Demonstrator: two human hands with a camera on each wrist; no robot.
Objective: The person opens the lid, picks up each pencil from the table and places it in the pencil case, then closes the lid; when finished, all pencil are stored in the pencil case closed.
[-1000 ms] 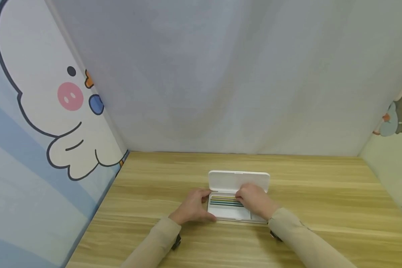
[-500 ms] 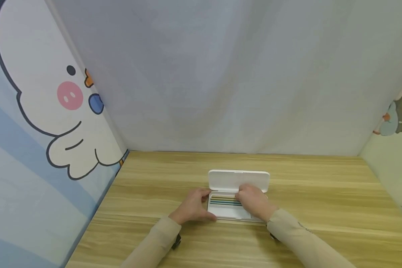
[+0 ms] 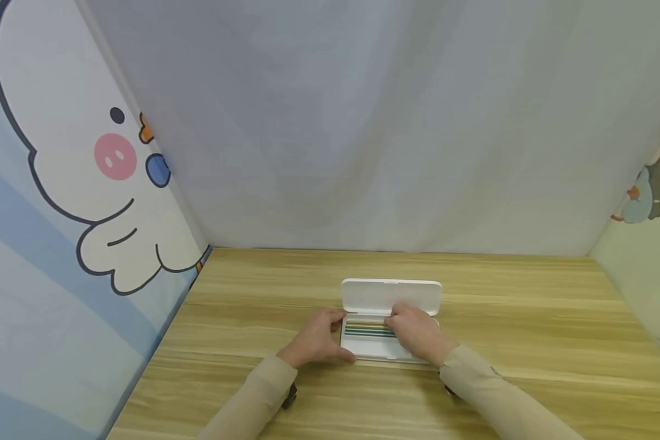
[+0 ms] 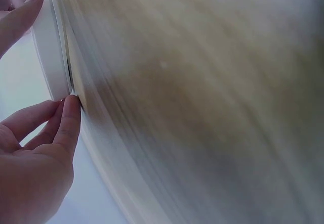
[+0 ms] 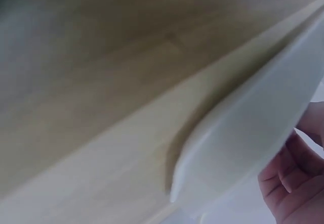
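Note:
A white pencil case [image 3: 376, 349] lies on the table with its lid [image 3: 368, 296] raised at the back. Several slim pencils [image 3: 365, 330], yellowish to dark green, lie side by side in its back part. My left hand [image 3: 316, 339] grips the case's left end, thumb at the front edge and fingers at the back corner. In the left wrist view, those fingertips touch the white case's edge [image 4: 50, 47]. My right hand [image 3: 418, 330] reaches over the case's right half, fingers bent down at the pencils. Its fingertips are hidden, and whether they pinch a pencil is unclear.
The wood-grain table [image 3: 506, 318] extends around the case on all sides. A pale curtain [image 3: 385, 134] hangs along its back edge. Cartoon-printed panels [image 3: 60, 153] stand at the left and right.
My right hand has shifted very slightly left over the pencils, covering a little more of their right ends. My left hand and the case have stayed almost still.

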